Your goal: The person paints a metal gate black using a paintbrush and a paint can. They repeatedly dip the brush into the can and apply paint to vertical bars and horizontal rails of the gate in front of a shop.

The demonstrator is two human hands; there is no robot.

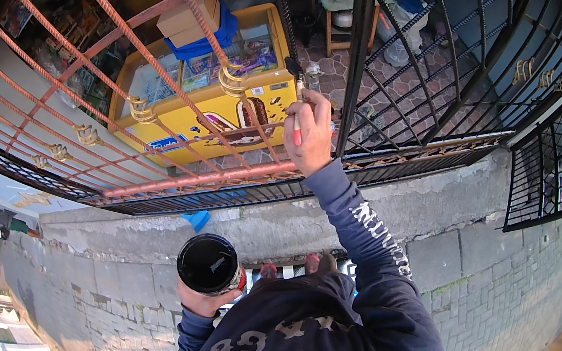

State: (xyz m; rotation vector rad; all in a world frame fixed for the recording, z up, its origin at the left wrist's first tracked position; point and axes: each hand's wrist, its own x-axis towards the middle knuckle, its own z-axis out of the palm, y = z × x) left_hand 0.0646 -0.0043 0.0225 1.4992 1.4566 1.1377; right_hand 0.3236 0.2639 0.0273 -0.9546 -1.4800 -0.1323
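Observation:
My right hand (pixel 312 126) grips a paintbrush (pixel 293 68) with dark bristles and a red handle tip, held up at the metal gate, left of a black upright post (pixel 347 98). Whether the bristles touch metal I cannot tell. My left hand (pixel 201 298) holds an open can of glossy black paint (pixel 207 263) low in front of me. The gate bars (pixel 112 19) left of the post are rust-red with gold ornaments (pixel 233 80); the bars (pixel 443 62) to the right are black.
Behind the bars stand a yellow chest freezer (pixel 159 114) with boxes (pixel 188 20) on it and a wooden stool (pixel 343 28). Below the gate run a concrete ledge (pixel 450 212) and paving (pixel 494 302). A small blue object (pixel 198 220) lies by the ledge. Another black grille (pixel 549 183) is at right.

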